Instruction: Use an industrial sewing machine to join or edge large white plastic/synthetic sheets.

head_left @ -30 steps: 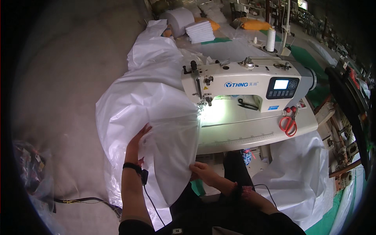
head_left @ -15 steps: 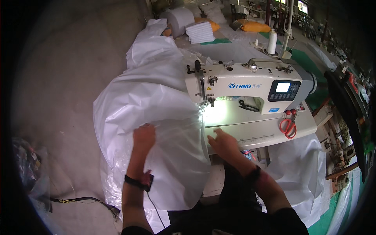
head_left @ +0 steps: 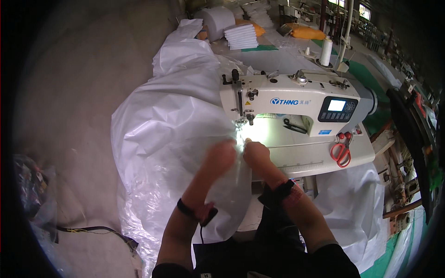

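Note:
A large white plastic sheet (head_left: 162, 125) spreads in loose folds across the left side, its right edge running under the needle of a white sewing machine (head_left: 282, 95). Close in front of the lit needle area, my right hand (head_left: 258, 155) has its fingers closed at the sheet's edge, thumb uppermost. Just left of it, my left hand (head_left: 219, 158) is over the sheet, smeared by motion, so its fingers cannot be made out. Both wrists wear dark bands.
Red-handled scissors (head_left: 341, 154) and small black thread snips (head_left: 294, 126) lie on the machine bed. Behind stand a white thread cone (head_left: 326, 52), stacked white sheets (head_left: 241, 37) and a white roll (head_left: 216, 22). More white sheeting (head_left: 352, 199) hangs at the right.
My left hand has moved right and slightly up, close to the needle. The right hand has shifted up and left to the sheet's edge, its fingers closing.

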`<state>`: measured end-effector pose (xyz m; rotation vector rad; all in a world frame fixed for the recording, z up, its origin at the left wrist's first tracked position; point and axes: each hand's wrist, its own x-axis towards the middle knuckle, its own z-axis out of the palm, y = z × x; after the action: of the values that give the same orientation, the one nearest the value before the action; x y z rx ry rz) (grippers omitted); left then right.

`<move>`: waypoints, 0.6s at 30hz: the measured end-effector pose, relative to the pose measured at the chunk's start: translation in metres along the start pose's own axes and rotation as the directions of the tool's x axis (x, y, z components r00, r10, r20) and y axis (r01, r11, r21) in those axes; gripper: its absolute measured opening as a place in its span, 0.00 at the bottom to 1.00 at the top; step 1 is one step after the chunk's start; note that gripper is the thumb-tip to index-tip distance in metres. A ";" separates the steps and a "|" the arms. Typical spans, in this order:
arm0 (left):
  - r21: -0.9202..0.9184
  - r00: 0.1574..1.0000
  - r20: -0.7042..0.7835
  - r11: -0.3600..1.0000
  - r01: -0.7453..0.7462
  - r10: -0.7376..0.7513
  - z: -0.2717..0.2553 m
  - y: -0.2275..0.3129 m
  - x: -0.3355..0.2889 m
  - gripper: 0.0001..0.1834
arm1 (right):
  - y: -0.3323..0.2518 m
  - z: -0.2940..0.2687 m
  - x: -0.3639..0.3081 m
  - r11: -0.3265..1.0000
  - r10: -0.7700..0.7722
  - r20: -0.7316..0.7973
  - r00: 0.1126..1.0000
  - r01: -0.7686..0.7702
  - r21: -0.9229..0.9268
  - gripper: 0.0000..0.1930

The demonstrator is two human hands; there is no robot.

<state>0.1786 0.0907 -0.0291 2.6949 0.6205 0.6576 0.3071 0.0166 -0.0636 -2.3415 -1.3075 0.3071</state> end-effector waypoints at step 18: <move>0.337 0.981 -0.047 0.927 -0.161 0.187 0.045 -0.043 0.036 0.17 | 0.007 0.001 0.019 0.980 0.055 -0.091 0.994 -0.037 0.194 0.14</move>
<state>0.2155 0.1372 -0.0706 3.0798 0.5579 0.7683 0.3223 0.0299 -0.0680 -2.1986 -1.1272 0.3164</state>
